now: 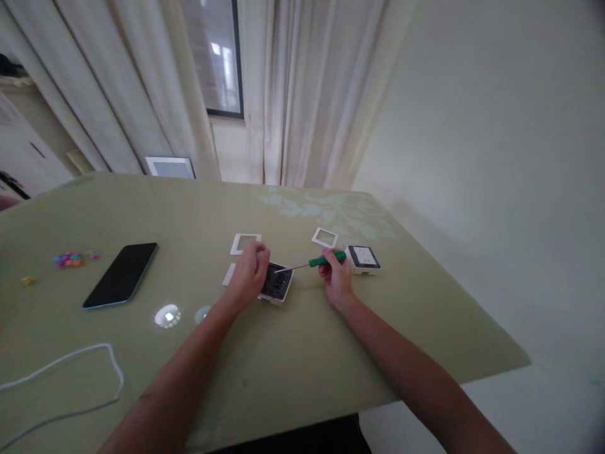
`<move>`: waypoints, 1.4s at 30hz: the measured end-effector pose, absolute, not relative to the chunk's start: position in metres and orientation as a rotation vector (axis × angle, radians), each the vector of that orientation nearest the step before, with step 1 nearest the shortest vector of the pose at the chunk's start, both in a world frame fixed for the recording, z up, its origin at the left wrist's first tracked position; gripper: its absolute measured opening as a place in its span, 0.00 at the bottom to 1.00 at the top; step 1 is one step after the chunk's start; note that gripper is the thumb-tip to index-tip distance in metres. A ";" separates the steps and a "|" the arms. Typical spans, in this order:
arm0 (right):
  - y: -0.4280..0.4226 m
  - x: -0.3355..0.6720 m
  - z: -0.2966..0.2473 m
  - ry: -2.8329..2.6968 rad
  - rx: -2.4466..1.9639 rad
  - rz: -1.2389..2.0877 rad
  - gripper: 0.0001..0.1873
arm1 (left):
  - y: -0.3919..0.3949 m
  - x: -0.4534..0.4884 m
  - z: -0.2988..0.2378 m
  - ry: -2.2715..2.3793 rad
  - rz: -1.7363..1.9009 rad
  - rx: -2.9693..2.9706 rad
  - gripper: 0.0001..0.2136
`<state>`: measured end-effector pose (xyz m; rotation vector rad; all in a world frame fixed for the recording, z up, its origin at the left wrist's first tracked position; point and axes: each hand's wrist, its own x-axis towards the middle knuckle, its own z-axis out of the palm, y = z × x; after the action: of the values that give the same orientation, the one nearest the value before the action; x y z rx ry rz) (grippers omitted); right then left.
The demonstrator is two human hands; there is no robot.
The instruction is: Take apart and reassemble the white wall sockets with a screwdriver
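Observation:
My right hand (336, 277) is closed around the green handle of a screwdriver (327, 258). Its thin metal shaft points left, and the tip reaches the black inside of a wall socket (280, 285) with a white casing. My left hand (249, 271) grips that socket at its left side, fingers curled; the fingertips are partly hidden. Just beyond this hand lies a white square frame (246, 236), and a white flat plate (229, 275) shows partly beneath it. A second wall socket (363, 257), with a white face and dark border, sits right of my right hand.
Another white frame (325, 237) lies behind the screwdriver. To the left are a dark tablet (121, 275), small colourful pieces (69, 259) and a white cable (70, 359). The table (302, 366) meets a wall (496, 189) on the right; curtains (312, 94) hang behind.

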<state>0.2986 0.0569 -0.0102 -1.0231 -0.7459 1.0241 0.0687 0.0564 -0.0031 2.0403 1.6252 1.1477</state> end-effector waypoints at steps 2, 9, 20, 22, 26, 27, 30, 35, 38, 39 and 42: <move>0.058 0.301 -0.009 -0.696 -1.012 1.033 0.25 | 0.067 0.046 -0.001 1.738 1.132 1.976 0.13; 0.059 0.303 -0.006 -0.651 -0.981 1.045 0.26 | 0.082 -0.009 -0.015 2.039 0.901 1.923 0.09; 0.057 0.315 0.008 -0.824 -0.945 0.849 0.27 | 0.057 0.035 0.004 1.310 0.766 2.234 0.22; 0.054 0.320 0.013 -0.921 -0.936 0.751 0.24 | 0.049 0.051 0.004 1.162 0.705 2.291 0.28; 0.046 0.326 0.024 -1.044 -0.930 0.664 0.22 | 0.039 0.076 -0.001 1.243 0.741 2.356 0.30; 0.044 0.326 0.026 -1.061 -0.928 0.657 0.22 | 0.038 0.080 -0.003 1.249 0.743 2.354 0.31; 0.040 0.325 0.030 -1.110 -0.903 0.633 0.19 | 0.039 0.084 -0.006 1.222 0.732 2.321 0.34; 0.039 0.326 0.032 -1.146 -0.888 0.582 0.18 | 0.040 0.083 -0.005 1.181 0.733 2.268 0.33; 0.039 0.327 0.033 -1.147 -0.898 0.573 0.19 | 0.039 0.082 -0.003 1.169 0.730 2.246 0.33; 0.039 0.328 0.033 -1.153 -0.898 0.576 0.18 | 0.039 0.082 -0.003 1.172 0.732 2.243 0.33; 0.039 0.329 0.032 -1.188 -0.916 0.557 0.18 | 0.039 0.083 -0.004 1.183 0.740 2.239 0.33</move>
<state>0.3294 0.0392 0.0322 -0.9159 -1.1877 0.5571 0.0828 0.0391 -0.0042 2.2387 1.1828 0.7404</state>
